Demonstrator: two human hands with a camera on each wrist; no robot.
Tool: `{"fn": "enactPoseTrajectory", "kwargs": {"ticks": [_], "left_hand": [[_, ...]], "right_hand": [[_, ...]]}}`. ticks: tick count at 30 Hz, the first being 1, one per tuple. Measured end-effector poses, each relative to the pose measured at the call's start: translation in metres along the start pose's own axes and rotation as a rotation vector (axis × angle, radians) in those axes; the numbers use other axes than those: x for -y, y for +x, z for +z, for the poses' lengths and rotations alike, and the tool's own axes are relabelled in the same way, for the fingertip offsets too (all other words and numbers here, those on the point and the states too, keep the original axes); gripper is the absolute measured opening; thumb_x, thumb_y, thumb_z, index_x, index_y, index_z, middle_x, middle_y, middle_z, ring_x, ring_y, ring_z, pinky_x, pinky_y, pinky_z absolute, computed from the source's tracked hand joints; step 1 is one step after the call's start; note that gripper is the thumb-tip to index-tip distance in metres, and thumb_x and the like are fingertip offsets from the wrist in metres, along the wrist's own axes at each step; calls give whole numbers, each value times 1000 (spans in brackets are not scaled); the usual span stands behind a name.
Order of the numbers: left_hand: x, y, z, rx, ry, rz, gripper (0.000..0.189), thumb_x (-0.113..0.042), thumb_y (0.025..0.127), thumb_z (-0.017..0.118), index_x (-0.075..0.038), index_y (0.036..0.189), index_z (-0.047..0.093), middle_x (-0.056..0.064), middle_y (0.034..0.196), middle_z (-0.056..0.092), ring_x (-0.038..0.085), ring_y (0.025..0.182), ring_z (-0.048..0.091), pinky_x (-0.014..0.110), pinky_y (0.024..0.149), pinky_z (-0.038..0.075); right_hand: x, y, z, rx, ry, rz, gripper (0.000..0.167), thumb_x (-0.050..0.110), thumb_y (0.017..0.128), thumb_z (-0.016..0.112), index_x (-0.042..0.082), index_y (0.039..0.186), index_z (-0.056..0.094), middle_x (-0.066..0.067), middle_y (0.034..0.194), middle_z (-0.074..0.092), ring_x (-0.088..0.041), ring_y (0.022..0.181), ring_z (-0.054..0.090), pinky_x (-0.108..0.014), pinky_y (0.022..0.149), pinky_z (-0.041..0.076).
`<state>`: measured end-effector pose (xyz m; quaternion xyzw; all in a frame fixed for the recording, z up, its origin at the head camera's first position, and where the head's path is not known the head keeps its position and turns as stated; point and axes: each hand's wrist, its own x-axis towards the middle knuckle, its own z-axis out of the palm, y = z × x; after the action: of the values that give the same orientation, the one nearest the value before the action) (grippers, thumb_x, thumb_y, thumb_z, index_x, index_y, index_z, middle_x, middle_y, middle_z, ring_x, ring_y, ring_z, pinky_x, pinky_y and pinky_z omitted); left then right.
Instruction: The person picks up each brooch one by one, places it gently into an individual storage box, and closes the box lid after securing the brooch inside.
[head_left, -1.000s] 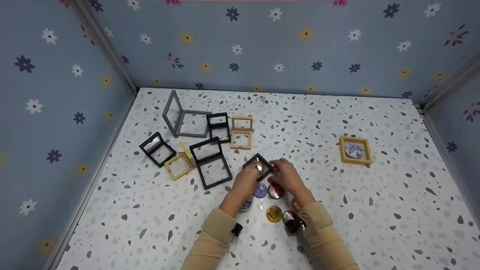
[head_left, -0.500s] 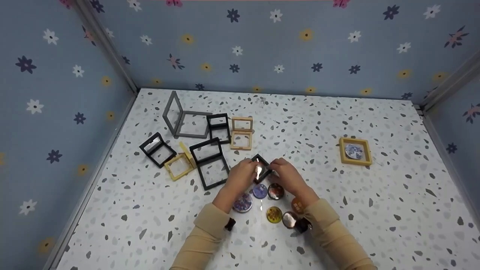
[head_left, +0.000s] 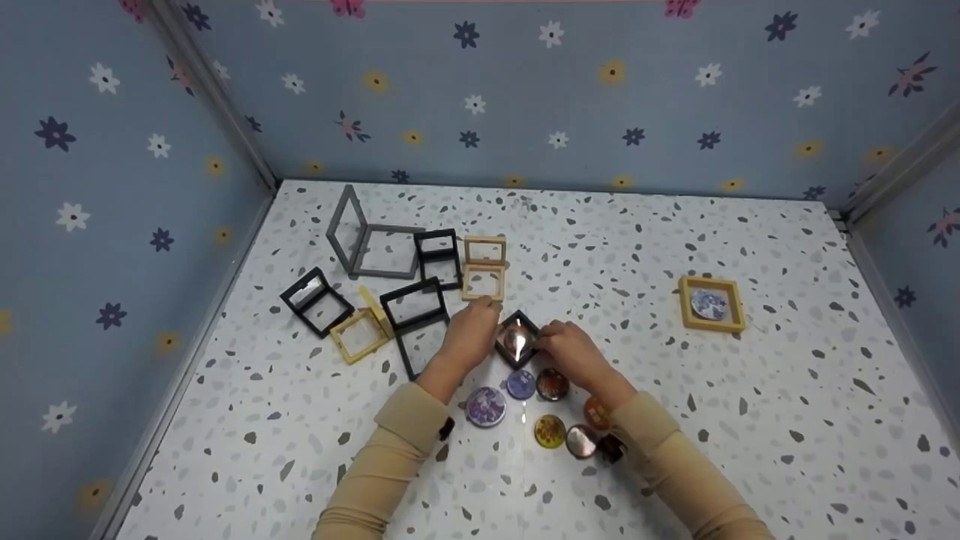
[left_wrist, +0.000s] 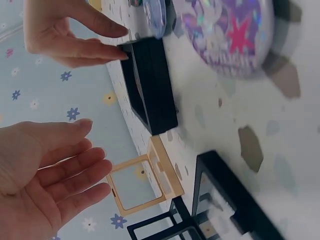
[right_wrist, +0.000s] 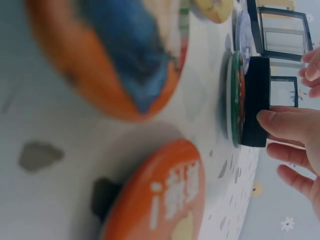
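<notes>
A black square display frame [head_left: 517, 360] lies between the hands, with a dark shiny round shape [head_left: 517, 337] inside it. In the right wrist view, the right hand [right_wrist: 295, 130] pinches the edge of this frame [right_wrist: 256, 100] between thumb and fingers. The left hand [left_wrist: 55, 175] is just left of the frame, its fingers loosely bent and holding nothing. In the head view the left hand [head_left: 471, 331] is seen from the back, partly over another open black frame [head_left: 420, 345]. Close by are a purple round badge [head_left: 486, 407], a small violet badge [head_left: 521, 384] and a dark red one [head_left: 553, 383].
Yellow [head_left: 550, 431], shiny dark [head_left: 582, 441] and orange [head_left: 598, 412] badges lie near the right forearm. Several open frames stand at left, among them a grey one [head_left: 386, 274] and a tan one [head_left: 484, 300]. At right lies a yellow frame [head_left: 711, 325] holding a badge.
The left hand has drawn off the black frame to the left, uncovering the round shape in it and the purple badge. The right hand stays at the frame's right corner.
</notes>
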<state>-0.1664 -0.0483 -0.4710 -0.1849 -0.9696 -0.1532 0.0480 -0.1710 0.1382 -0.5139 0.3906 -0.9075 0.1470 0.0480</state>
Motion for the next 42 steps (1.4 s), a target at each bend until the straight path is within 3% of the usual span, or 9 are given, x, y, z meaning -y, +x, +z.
{"fn": "enactPoseTrajectory", "kwargs": {"ticks": [8, 15, 29, 32, 38, 42], "left_hand": [[11, 20, -8, -14, 77, -5, 13, -2, 82, 58, 2, 94, 62, 13, 91, 56, 24, 85, 57, 32, 64, 50], [17, 41, -15, -22, 123, -37, 16, 5, 84, 52, 4, 98, 61, 16, 100, 56, 27, 89, 57, 35, 65, 51], [29, 78, -25, 48, 216, -131, 29, 1, 85, 54, 10, 113, 52, 21, 111, 50, 28, 100, 52, 33, 75, 49], [34, 85, -27, 94, 205, -158, 32, 0, 85, 54, 9, 116, 50, 20, 114, 49, 28, 103, 50, 34, 78, 48], [41, 93, -27, 192, 198, -158, 66, -10, 74, 72, 6, 129, 38, 20, 129, 40, 30, 114, 43, 35, 86, 44], [42, 97, -25, 221, 180, -134, 63, -5, 77, 68, 3, 131, 36, 19, 131, 36, 30, 115, 42, 34, 87, 43]], "right_hand": [[-4, -4, -2, -51, 6, -31, 10, 7, 68, 73, 7, 78, 71, -4, 73, 61, -19, 67, 53, -32, 62, 44], [-10, -11, -6, -36, -50, -37, 8, 4, 69, 72, 7, 76, 69, -4, 71, 60, -19, 63, 51, -32, 59, 44], [-22, -25, -14, -65, -103, -19, 5, 1, 73, 67, 5, 73, 69, -6, 72, 61, -21, 67, 53, -34, 64, 46], [-25, -29, -16, -63, -101, 4, 6, 2, 74, 66, 6, 74, 70, -5, 71, 61, -20, 65, 53, -33, 59, 45], [-32, -38, -19, -69, -111, 43, 7, 0, 72, 67, 6, 74, 70, -6, 70, 60, -21, 64, 52, -34, 58, 45], [-37, -42, -22, -61, -111, 68, 9, -1, 72, 67, 7, 76, 71, -6, 70, 60, -21, 65, 53, -34, 59, 45]]}}
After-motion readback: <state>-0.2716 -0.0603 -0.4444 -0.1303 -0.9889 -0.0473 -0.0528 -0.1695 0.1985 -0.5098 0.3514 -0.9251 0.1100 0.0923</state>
